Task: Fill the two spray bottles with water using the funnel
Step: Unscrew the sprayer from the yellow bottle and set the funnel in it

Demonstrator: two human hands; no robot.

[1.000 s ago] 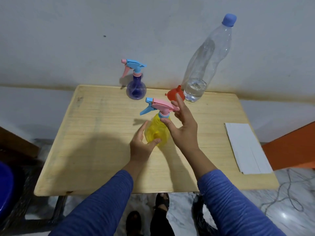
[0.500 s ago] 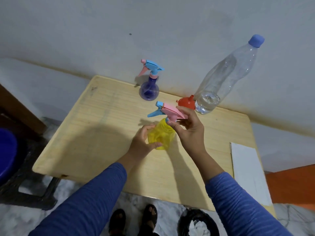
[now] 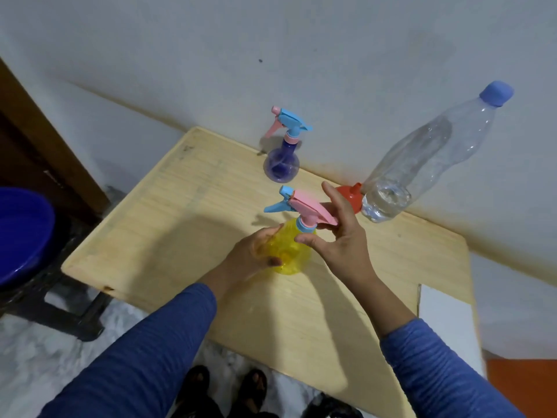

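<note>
Left hand point(image 3: 256, 251) wrapped round translucent yellow plastic spray bottle point(image 3: 287, 251), upright on pale wooden table point(image 3: 180, 224), right hand point(image 3: 337, 236) pinching its pink trigger head point(image 3: 307, 208), blue nozzle pointing left, red plastic funnel point(image 3: 351, 196) just behind.

Left hand point(image 3: 256, 254) gripping yellow spray bottle point(image 3: 289, 254), right hand point(image 3: 340, 239) at its top

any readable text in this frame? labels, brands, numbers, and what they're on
None readable.
Water bottle: clear, no label showing.
Yellow sprayer and purple sprayer: no print visible.
Funnel: plain red.
White sheet at the table's right edge: blank as far as the view shows.
Table: a few dark smudges near the far corner, not letters.
</note>
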